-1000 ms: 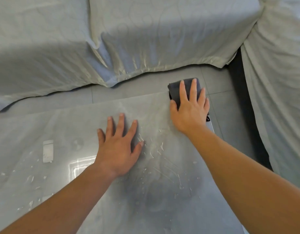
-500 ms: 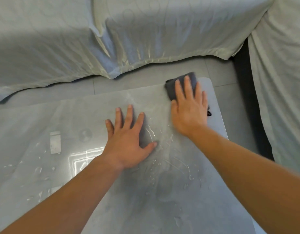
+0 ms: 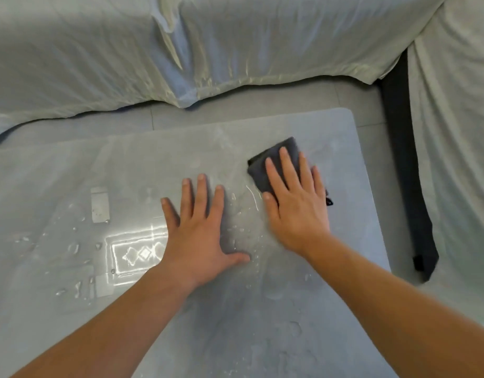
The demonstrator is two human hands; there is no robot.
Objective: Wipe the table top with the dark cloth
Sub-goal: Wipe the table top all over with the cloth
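A grey, glossy table top (image 3: 71, 165) fills the lower part of the head view, with water drops and streaks across its middle and left. A folded dark grey cloth (image 3: 271, 156) lies flat on it near the far right corner. My right hand (image 3: 295, 203) presses down on the cloth, fingers spread, covering its near half. My left hand (image 3: 200, 230) rests flat on the wet surface just left of the cloth, fingers apart, holding nothing.
A sofa under a pale sheet (image 3: 181, 50) runs along the far side, and a second sheet-covered seat (image 3: 453, 132) stands at the right. A grey tiled floor (image 3: 290, 102) separates them from the table. A dark sofa edge (image 3: 404, 173) shows at the right.
My right hand has drawn the cloth back from the far right edge toward me and inward. The left hand stays flat on the table. The view has shifted, showing more of the table's right corner.
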